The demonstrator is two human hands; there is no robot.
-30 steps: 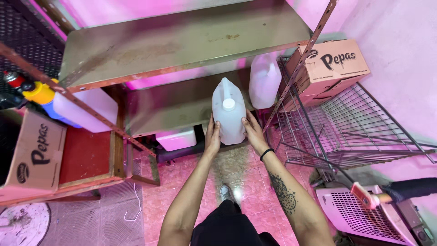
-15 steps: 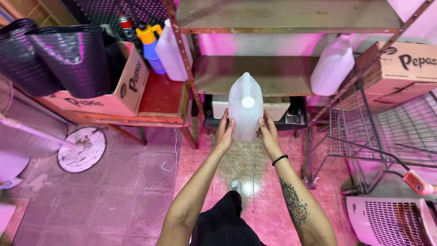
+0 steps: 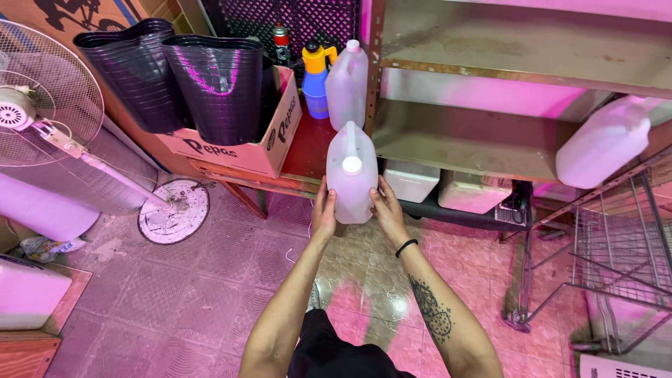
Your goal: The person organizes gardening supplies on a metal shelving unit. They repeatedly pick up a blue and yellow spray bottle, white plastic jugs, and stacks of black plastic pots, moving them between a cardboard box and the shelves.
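Observation:
I hold a translucent white plastic jug [image 3: 351, 171] with a white cap upright in front of me, above the tiled floor. My left hand [image 3: 323, 211] presses its left side and my right hand [image 3: 386, 210] presses its right side; a black band sits on the right wrist. The jug hangs in front of the low red shelf [image 3: 308, 150] and the left post of a metal rack [image 3: 372, 84]. A second similar jug [image 3: 346, 84] stands on the red shelf behind it.
A third jug [image 3: 603, 143] lies tilted on the rack's right side. Black plastic pots [image 3: 210, 84] fill a cardboard box [image 3: 269, 150]. A blue and yellow spray bottle [image 3: 316, 80] stands nearby. A standing fan [image 3: 42, 105] is left; a wire cart [image 3: 616, 245] is right.
The view has swung left: the rack now sits to the right and the fan and pots have come into sight. The jug stays gripped between both hands, now before the red shelf.

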